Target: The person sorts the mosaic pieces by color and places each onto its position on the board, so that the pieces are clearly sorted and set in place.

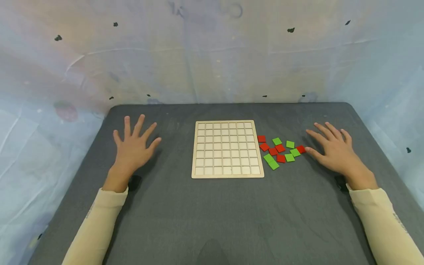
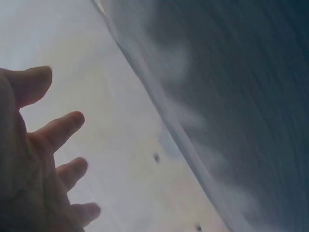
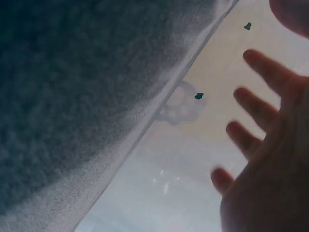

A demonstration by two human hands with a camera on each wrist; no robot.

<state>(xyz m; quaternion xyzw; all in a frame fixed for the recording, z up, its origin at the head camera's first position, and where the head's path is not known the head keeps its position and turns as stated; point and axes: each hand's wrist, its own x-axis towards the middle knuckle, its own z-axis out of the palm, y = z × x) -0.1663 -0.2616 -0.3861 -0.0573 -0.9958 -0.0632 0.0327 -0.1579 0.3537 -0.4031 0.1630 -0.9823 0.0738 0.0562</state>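
Fingers spread, the left hand is held over the left part of the dark table, with nothing in it. On the other side the right hand is also spread and holds nothing; its thumb tip appears beside a red tile, and whether they touch I cannot tell. A square wooden grid board with bare cells lies in the middle. Between board and right hand are scattered several red tiles and several green tiles. Both wrist views show only the left palm and right palm with fingers apart.
The dark grey table has rounded far corners. A pale patterned curtain with small dark spots hangs behind it and along both sides. Light sleeves cover the forearms.
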